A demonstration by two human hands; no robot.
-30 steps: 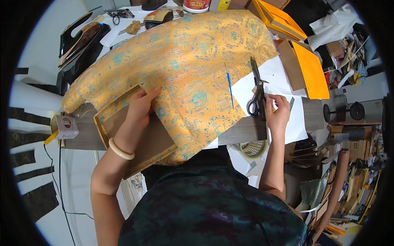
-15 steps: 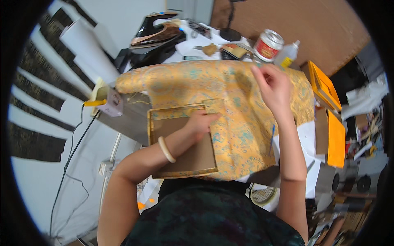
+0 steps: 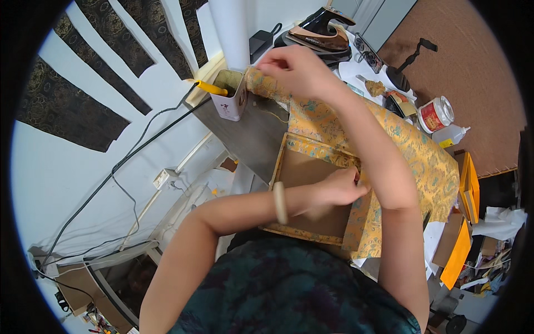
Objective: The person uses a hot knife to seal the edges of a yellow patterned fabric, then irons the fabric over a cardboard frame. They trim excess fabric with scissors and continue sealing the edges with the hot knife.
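A shallow box (image 3: 312, 172) lies near me, its walls wrapped in yellow-gold patterned brocade and its inside plain brown. My left hand (image 3: 342, 187), with a cream bangle (image 3: 280, 203) on the wrist, reaches across the box. Its fingers are curled at the right wall, where a brocade strip (image 3: 356, 222) runs along the edge. Over the far left of the spread brocade cloth (image 3: 403, 131) my right hand (image 3: 295, 69) is raised, fingers bent together; anything in them is hidden. Closest to it is a pale tin (image 3: 229, 108) with a yellow-handled corded tool (image 3: 212, 88) in it.
An iron (image 3: 320, 39) stands at the back beside a white roll (image 3: 225, 33). A red-labelled tub (image 3: 435, 114) and a squeeze bottle (image 3: 449, 135) stand far right, near orange boards (image 3: 456, 259). A black cord (image 3: 139, 153) runs along the left wall, where dark patterned strips (image 3: 83, 111) hang.
The view has turned left. My right hand has swung from the right side of the cloth to its far left, near the tin. My left hand stays at the box's right wall.
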